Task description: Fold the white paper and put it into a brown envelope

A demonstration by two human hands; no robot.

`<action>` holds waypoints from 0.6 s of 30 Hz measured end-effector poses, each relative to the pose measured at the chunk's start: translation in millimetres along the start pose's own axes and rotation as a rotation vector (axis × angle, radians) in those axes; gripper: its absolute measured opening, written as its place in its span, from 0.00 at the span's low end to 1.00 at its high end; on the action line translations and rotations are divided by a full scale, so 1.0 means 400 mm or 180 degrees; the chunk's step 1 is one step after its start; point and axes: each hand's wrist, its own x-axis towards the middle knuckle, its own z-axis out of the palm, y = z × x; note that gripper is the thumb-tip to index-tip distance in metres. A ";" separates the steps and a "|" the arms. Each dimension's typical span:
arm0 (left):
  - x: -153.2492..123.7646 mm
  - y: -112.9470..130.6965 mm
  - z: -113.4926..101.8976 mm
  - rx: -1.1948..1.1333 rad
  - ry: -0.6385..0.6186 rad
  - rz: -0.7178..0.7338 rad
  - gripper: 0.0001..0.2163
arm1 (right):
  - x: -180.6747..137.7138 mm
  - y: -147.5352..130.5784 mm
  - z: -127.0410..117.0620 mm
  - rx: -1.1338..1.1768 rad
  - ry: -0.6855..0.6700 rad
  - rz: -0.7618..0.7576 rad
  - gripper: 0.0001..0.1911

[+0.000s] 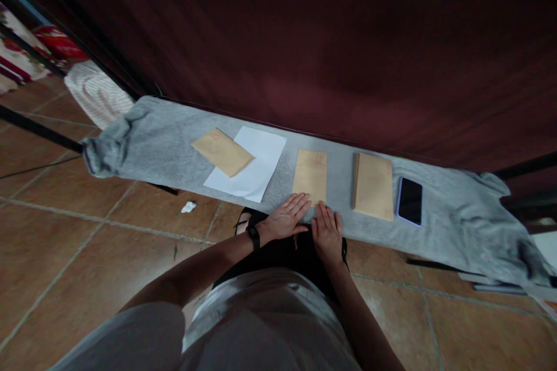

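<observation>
A brown paper envelope point(310, 171) with a small red print lies lengthwise in front of me on the grey cloth. My left hand point(287, 217) rests on its near left corner, fingers stretched out flat. Beside it my right hand point(327, 232) lies with fingertips at the envelope's near right edge, fingers extended. Neither hand grips anything. To the right sits a stack of brown envelopes point(373, 185). On the left another brown envelope point(223, 152) lies slanted, partly over white paper point(256, 168).
A phone point(409, 201) with a dark screen lies right of the stack. The grey cloth point(161, 133) covers a narrow bench top. Behind it hangs a dark red curtain point(296, 58). A crumpled white scrap point(188, 207) is on the tiled floor point(108, 261).
</observation>
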 end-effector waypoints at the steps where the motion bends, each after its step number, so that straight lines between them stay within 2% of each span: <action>1: -0.002 0.000 -0.003 -0.0017 -0.0033 -0.0020 0.36 | 0.001 -0.001 0.000 0.0030 0.0026 0.0009 0.25; 5: -0.003 0.000 -0.005 -0.0139 -0.0115 -0.0084 0.35 | 0.016 -0.019 0.004 0.0170 0.0158 0.0075 0.26; 10: -0.001 -0.003 0.006 -0.0214 -0.0123 -0.0147 0.32 | 0.034 -0.046 0.009 0.0252 -0.0076 -0.0172 0.27; 18: -0.043 -0.020 0.001 -0.0057 0.0184 -0.0449 0.32 | 0.019 -0.016 0.002 -0.0022 0.0037 0.0000 0.25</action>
